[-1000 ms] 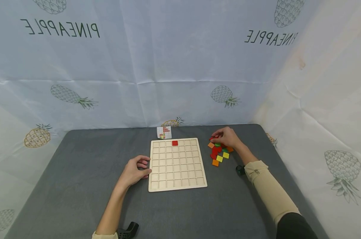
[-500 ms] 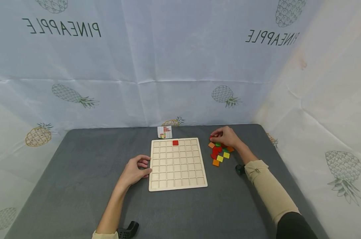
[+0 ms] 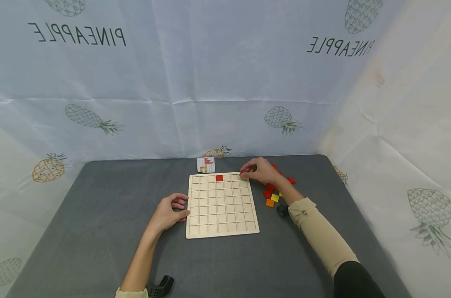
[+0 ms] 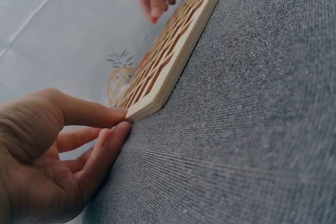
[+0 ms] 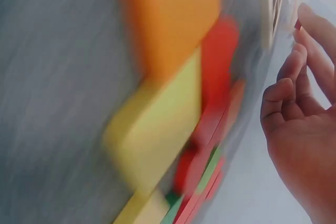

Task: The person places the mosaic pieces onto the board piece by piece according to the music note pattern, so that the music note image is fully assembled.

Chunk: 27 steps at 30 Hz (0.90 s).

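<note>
A pale wooden grid board [image 3: 220, 209] lies on the grey table, with one red square tile [image 3: 219, 178] in its top row. My left hand [image 3: 167, 212] pinches the board's left edge, the thumb at its upper edge and the fingertips low against its side in the left wrist view. Over the board's top right corner, my right hand [image 3: 261, 171] pinches a small red piece [image 5: 297, 25] between thumb and fingertips. Most of that piece is hidden by the fingers, so I cannot tell its shape.
Loose red pieces, a yellow tile [image 3: 275, 198] and an orange tile [image 3: 270, 203] lie right of the board, partly behind the right forearm. A small printed pattern card [image 3: 206, 164] lies behind the board. A pineapple-print curtain [image 3: 225, 74] hangs beyond the table.
My right hand has moved left from the loose pieces to the board's top right corner, carrying a red piece. My left hand stays at the board's edge.
</note>
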Tool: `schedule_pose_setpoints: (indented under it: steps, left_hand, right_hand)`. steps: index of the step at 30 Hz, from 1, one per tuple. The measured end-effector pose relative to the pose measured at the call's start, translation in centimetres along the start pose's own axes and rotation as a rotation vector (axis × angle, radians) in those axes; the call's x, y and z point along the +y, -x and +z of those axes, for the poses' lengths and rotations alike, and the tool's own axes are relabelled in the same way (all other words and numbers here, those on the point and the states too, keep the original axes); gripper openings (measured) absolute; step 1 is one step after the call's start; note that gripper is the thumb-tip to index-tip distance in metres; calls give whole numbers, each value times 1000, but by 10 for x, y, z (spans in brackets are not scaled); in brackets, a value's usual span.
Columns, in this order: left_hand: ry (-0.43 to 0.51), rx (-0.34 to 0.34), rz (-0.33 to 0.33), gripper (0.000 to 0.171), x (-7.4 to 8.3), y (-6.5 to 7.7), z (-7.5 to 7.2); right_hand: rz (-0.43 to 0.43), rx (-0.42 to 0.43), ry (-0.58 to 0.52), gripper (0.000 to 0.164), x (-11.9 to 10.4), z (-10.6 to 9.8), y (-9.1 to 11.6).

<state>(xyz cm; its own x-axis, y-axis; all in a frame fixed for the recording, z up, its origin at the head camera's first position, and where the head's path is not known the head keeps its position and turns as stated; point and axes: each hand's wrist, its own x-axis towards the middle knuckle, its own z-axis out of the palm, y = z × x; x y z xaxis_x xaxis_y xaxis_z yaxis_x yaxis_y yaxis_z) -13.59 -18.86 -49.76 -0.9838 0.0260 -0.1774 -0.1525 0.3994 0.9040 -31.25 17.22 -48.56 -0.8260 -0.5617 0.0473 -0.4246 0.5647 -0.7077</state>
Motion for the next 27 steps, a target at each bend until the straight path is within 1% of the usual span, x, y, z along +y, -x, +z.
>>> schedule_pose_setpoints:
  steps: [6, 10, 12, 15, 22, 27]
  left_hand:
    - [8, -6, 15, 48, 1, 2, -1]
    - [2, -1, 9, 47, 0, 1, -1]
    - [-1, 1, 7, 47, 0, 1, -2]
    - [-2, 4, 6, 47, 0, 2, -2]
    - [-8, 11, -5, 46, 1, 2, -1]
    - [-5, 7, 4, 46, 2, 3, -2]
  right_hand:
    - [-63, -40, 69, 23, -21, 22, -18]
    - [-80, -88, 119, 22, -30, 33, -25]
    - [-75, -104, 136, 22, -33, 36, -27]
    - [-66, -118, 132, 22, -35, 39, -28]
    - [-56, -119, 96, 19, -39, 39, -27]
    - [-60, -115, 69, 19, -38, 39, -26]
